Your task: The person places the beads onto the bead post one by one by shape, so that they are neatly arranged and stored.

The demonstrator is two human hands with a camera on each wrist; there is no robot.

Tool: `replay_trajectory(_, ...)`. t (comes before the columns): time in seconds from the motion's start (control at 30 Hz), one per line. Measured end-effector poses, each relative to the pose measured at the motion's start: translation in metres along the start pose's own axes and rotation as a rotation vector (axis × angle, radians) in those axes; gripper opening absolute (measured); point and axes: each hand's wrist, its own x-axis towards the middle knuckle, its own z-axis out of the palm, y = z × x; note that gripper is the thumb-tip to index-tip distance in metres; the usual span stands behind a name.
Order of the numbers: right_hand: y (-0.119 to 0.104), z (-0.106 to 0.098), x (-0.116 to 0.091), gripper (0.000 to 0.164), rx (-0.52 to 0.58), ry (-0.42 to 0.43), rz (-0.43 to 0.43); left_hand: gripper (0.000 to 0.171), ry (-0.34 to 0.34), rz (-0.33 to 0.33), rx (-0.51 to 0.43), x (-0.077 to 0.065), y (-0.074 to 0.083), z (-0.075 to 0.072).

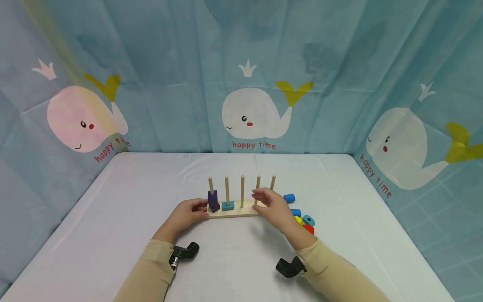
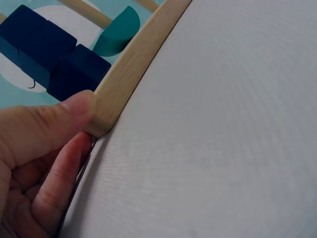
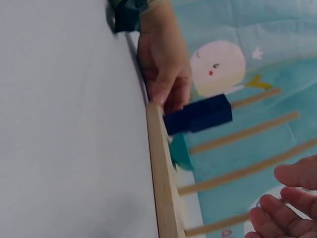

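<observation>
A wooden peg board (image 1: 234,213) with several upright pegs stands on the table. My left hand (image 1: 185,214) pinches its left end, thumb on the near side in the left wrist view. Dark purple blocks (image 1: 213,200) are stacked on the leftmost peg, the lowest turned out of line with those above. One teal half-round block (image 2: 119,33) sits at the foot of the second peg. Over the board's right part is my right hand (image 1: 277,209), beside the fourth peg, its fingers loosely bent with nothing between them in the right wrist view (image 3: 287,213).
To the right of the board lie loose blocks: blue cylinders (image 1: 289,198), a teal one (image 1: 308,220), a yellow one (image 1: 299,220) and a red one (image 1: 309,228), partly behind the right hand. A whale-print curtain (image 1: 181,126) surrounds the white table (image 1: 151,188).
</observation>
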Motion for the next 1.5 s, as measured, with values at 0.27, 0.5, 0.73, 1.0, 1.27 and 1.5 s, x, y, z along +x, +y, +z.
replay_trajectory(0.27,0.018,-0.037,-0.007,0.026,-0.087,0.02,0.038,0.052,0.008,-0.009,0.017,-0.001,0.0,0.001)
replay_trajectory(0.5,0.031,-0.067,-0.014,0.019,-0.186,0.035,0.13,0.051,0.016,-0.025,0.016,0.0,0.002,0.002)
replay_trajectory(0.73,0.044,-0.092,-0.02,0.018,-0.27,0.055,0.194,0.05,0.013,-0.032,0.021,0.001,0.001,0.001)
replay_trajectory(1.0,0.061,-0.111,-0.026,0.018,-0.334,0.017,0.253,0.05,0.016,-0.024,0.032,0.001,0.0,0.002)
replay_trajectory(1.27,0.073,-0.117,-0.031,0.02,-0.343,-0.037,0.311,0.051,0.028,-0.022,0.031,0.0,0.0,0.002)
replay_trajectory(1.5,0.077,-0.117,-0.032,0.026,-0.405,-0.108,0.356,0.051,0.02,-0.036,0.025,0.0,0.001,0.001)
